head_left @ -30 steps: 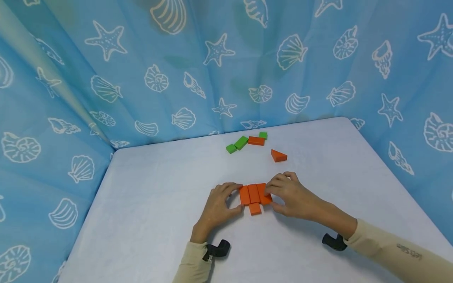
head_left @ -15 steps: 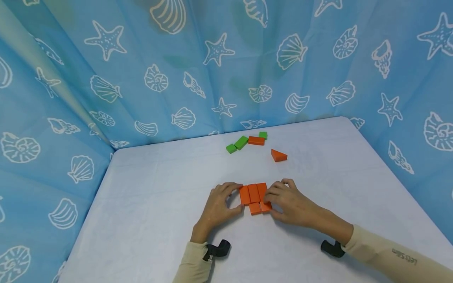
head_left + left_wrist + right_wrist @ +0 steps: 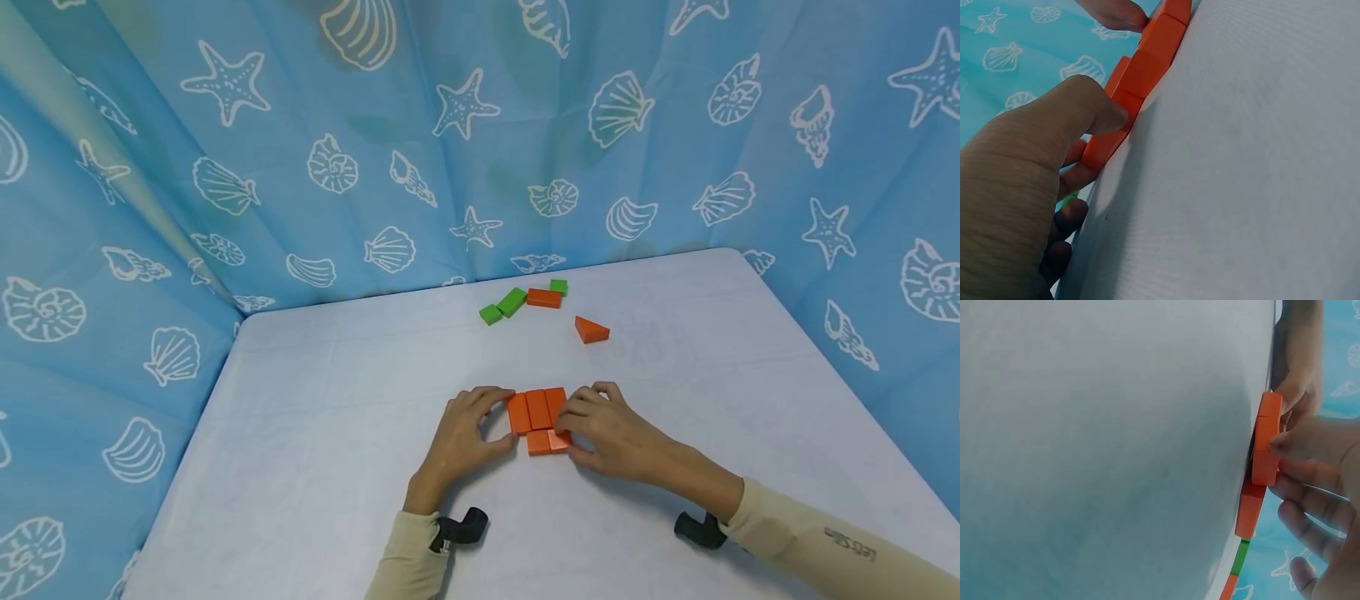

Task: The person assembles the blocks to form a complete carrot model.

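Three upright orange blocks stand side by side in the head view: a left block, a middle block and a right block. Below them, nearer the person, lie a small orange block and, to its right, a second small block. My left hand spans the left block, thumb at its near end and index finger at its far end; the left wrist view shows the thumb against that block. My right hand pinches the second small block, partly covering it.
Farther back on the white table lie a small green block, a longer green block, an orange block, another green block and an orange triangular block. A blue shell-patterned curtain surrounds the back and sides.
My right hand has come nearer the person and slightly left, bringing the second small block below the right block and up against the first small block. My left hand has stayed in place.
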Tool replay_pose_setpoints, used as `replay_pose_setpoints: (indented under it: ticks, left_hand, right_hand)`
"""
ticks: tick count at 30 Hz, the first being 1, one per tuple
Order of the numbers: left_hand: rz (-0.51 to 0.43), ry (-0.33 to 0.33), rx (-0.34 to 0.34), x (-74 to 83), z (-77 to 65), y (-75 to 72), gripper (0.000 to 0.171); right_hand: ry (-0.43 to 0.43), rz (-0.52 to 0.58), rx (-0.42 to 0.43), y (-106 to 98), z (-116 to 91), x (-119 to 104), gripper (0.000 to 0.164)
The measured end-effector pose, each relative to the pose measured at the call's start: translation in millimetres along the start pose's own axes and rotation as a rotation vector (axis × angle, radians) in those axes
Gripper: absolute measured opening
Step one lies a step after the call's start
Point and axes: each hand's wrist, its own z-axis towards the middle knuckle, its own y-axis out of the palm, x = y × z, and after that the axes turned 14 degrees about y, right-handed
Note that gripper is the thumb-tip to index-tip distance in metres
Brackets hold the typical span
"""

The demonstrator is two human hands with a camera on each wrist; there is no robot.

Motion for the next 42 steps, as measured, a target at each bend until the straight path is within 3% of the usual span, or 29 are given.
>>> replay_pose_setpoints:
  ticks: [7, 12, 20, 24, 30, 36, 42]
  left_hand:
    - [0.013, 0.008, 0.008, -0.3, 0.4, -0.7, 0.056]
    - [0.009, 0.022, 0.019, 0.0, -0.1, 0.2, 0.056]
    - [-0.003, -0.003, 0.012, 0.7, 0.3, -3.3, 0.056]
    - [0.002, 0.0, 0.018, 0.9, 0.3, -2.8, 0.055]
    - [0.002, 0.008, 0.011, 1.7, -1.1, 3.3, 0.055]
    - [-0.016, 0.007, 0.008, 4.2, -2.1, 4.8, 0.055]
    - [0.011, 0.007, 0.012, -1.1, -0.3, 0.2, 0.055]
  right_hand:
    - [0.023, 0.011, -0.049, -2, 3, -1, 0.026]
    - [0.099, 0.034, -0.046, -12, 17, 4, 0.023]
    - [0.273, 0.016, -0.003, -28, 70, 33, 0.024]
    - [0.352, -0.042, 0.0, -24, 102, 59, 0.026]
    - [0.448, -0.069, -0.065, -12, 140, 92, 0.033]
    - [0.462, -0.135, -0.152, 1, 158, 105, 0.033]
    - [0.401, -0.142, -0.118, 7, 167, 100, 0.018]
